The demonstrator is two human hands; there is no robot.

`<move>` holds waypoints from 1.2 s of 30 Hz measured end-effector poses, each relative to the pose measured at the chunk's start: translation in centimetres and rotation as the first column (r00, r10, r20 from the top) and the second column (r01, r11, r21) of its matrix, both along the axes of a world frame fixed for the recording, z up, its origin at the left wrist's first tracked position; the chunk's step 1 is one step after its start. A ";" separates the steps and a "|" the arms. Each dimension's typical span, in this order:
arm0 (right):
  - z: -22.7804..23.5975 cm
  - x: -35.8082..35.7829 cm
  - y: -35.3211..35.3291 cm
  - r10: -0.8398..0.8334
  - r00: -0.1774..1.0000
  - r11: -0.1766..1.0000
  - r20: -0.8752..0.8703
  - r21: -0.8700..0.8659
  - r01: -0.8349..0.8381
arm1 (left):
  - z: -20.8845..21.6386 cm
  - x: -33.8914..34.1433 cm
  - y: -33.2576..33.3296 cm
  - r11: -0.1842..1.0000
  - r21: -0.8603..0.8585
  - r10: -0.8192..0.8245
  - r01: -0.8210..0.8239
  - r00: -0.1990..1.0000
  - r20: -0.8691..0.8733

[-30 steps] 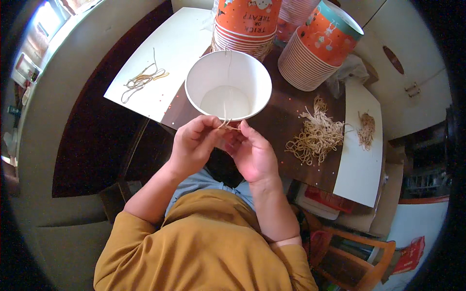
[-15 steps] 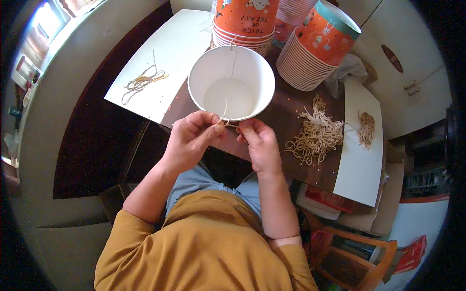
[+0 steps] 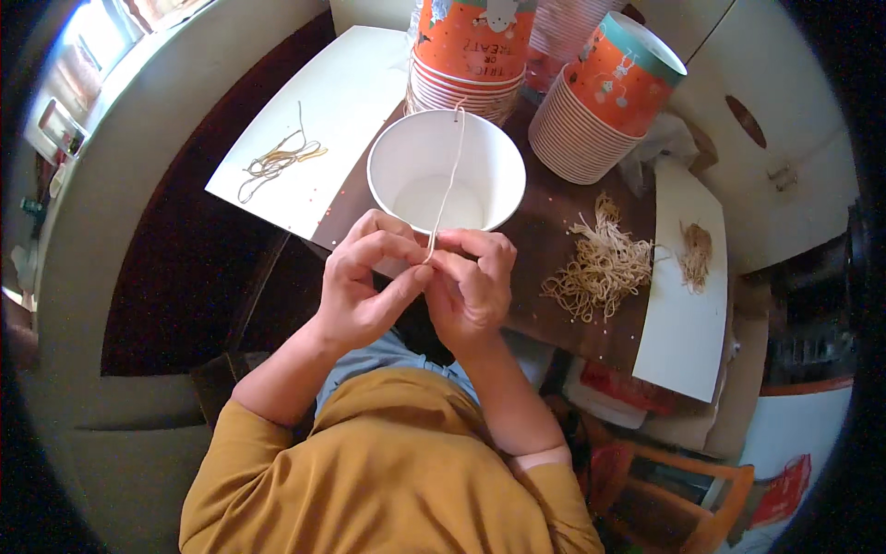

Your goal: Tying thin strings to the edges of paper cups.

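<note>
Cord point(image 3: 455, 175) runs from the far rim of the white bucket point(image 3: 401, 166), across its mouth, down to the fingertips at the near rim. Left hand point(image 3: 362, 282): thumb and index pinched on the cord's near end, other fingers curled. Right hand point(image 3: 469, 291): fingers bent in, gripping the same bit of cord from the other side; fingertips of the two hands nearly meet there. Both hands sit just on the wearer's side of the bucket, which stands on the brown table point(image 3: 543, 226). Tangled cord pile point(image 3: 604, 268) on the table, right of the right hand, well apart. Small bundle point(image 3: 696, 258) farther right on white panel. Loose strands point(image 3: 277, 164) far left. Left stack point(image 3: 472, 42) just behind bucket; right stack point(image 3: 586, 120) right of it, tilted.
</note>
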State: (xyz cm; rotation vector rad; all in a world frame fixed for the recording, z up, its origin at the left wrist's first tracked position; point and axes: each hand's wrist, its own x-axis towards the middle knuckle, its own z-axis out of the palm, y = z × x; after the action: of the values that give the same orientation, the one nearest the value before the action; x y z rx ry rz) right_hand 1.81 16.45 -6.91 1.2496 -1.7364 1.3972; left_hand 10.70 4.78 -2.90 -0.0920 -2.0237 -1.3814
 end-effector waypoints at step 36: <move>12.8 -7.5 1.8 0.128 0.944 0.947 -0.305 0.321 -0.025 | 0.4 -2.7 -8.2 0.590 0.718 -0.452 0.371 0.888 -0.087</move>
State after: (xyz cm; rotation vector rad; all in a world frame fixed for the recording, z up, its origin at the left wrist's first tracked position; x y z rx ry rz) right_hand -5.65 18.20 5.92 1.6314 -1.7321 0.9098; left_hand 7.95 -3.39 -2.49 -0.1481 -1.4189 -2.4528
